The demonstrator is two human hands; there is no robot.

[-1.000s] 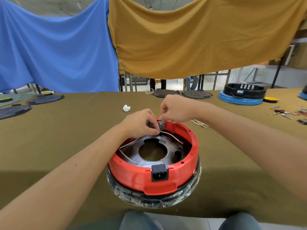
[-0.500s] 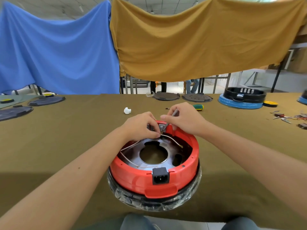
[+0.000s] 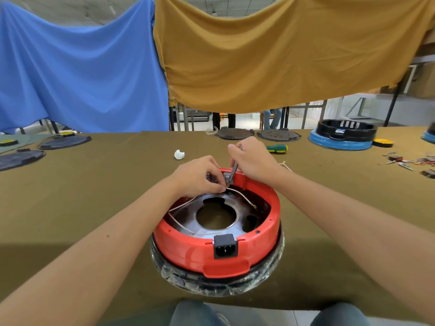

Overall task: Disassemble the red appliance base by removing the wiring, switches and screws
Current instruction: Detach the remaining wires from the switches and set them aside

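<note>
step: free switch [image 3: 227,177] at red base [image 3: 219,252] far rim | left hand [image 3: 197,176] pinches wire [image 3: 240,195] | right hand [image 3: 253,158] grips thin tool [image 3: 234,169] | lever gently, steady wire

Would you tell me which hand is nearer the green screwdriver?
Right. The right hand is just beside the screwdriver; the left hand is farther, across the red base's rim.
</note>
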